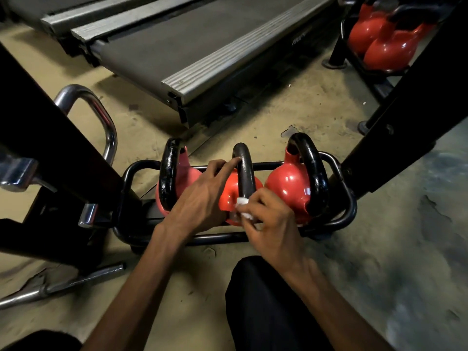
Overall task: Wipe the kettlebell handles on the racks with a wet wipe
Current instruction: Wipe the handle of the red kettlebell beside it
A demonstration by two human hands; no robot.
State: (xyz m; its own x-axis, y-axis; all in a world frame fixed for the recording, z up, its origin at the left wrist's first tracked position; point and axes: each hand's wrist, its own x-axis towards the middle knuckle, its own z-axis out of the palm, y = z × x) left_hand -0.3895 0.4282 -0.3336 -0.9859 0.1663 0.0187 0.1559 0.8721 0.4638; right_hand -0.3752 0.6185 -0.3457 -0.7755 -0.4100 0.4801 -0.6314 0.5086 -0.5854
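From the head camera, three red kettlebells sat in a low black tube rack (339,171) on the floor. The middle kettlebell (231,191) stood between the left kettlebell (187,176) and the right kettlebell (288,183), each just beside its neighbour, so little open room showed between the bodies. The left hand (200,198) rested over the gap between the left and middle bells, its fingers extended, the index fingertip touching the upper left of the middle handle (245,173); it was not closed around anything. The right hand (268,221) was curled shut on a white wet wipe (243,206), pressed against the near base of that handle where it met the red body. Most of the wipe was hidden inside the fingers, and the near side of the middle bell was covered by both hands.

The rack's front rail passed under the wrists, close to a dark-trousered knee (266,300). Black slanted frame posts hemmed the rack on either side, the right post (405,122) touching its corner. Beyond the far rail lay bare floor up to a treadmill deck (177,46). At upper right more red kettlebells (379,39) sat on another rack, partly cut off by the post and the frame edge. Chrome bars (101,117) at left were hard to identify.
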